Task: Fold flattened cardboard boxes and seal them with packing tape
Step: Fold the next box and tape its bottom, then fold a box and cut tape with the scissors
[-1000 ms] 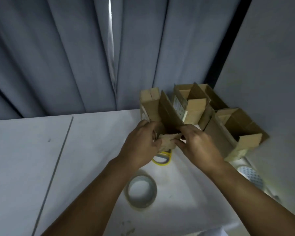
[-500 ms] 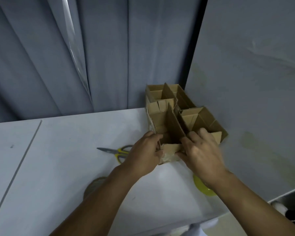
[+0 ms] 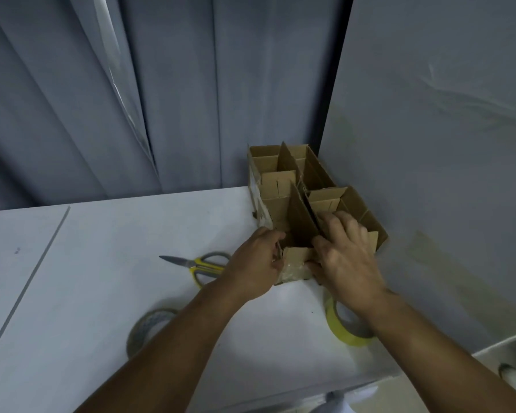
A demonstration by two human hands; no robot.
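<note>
A small brown cardboard box (image 3: 295, 260) with upright flaps stands on the white table (image 3: 102, 263), in front of other open cardboard boxes (image 3: 280, 177) in the corner. My left hand (image 3: 255, 265) grips the near box's left side, fingers curled over its edge. My right hand (image 3: 344, 251) grips its right side, fingers over the top edge and thumb on the taped front. A yellow tape roll (image 3: 344, 329) lies under my right wrist. A grey clear tape roll (image 3: 148, 326) lies partly behind my left forearm.
Yellow-handled scissors (image 3: 201, 265) lie left of my left hand, blades pointing left. A grey curtain (image 3: 131, 99) hangs behind the table and a wall (image 3: 444, 144) closes the right side. The table's near right edge (image 3: 399, 374) drops off.
The view swung right and down. The box in my hands came down onto the table in front of the other boxes; both hands keep their hold on it.
</note>
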